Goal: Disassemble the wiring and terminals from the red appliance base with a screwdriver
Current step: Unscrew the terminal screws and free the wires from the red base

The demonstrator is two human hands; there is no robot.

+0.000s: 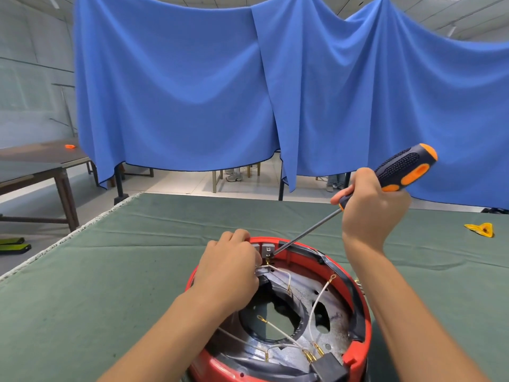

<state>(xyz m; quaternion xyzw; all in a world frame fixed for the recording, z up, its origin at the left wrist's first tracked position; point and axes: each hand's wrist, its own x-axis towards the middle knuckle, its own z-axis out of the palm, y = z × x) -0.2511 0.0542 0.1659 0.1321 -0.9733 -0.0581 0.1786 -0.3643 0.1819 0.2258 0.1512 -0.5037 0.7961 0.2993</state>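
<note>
On the green-clothed table [137, 257], before a hung blue cloth [220, 92], stood the red base [355, 351], open side up, nearest you. Inside: loose white wires [316, 301] with brass terminals, and a black block [329, 368]. Your right hand [371, 208] gripped the screwdriver [402, 172], tip at the far-rim terminals [267, 250]. Your left hand [231, 268] pinched wires there. A yellow scrap [480, 230] lay well apart.

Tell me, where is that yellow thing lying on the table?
In the head view the yellow object lies at the far right of the green table cloth, apart from the red appliance base and beyond the right hand.
</note>
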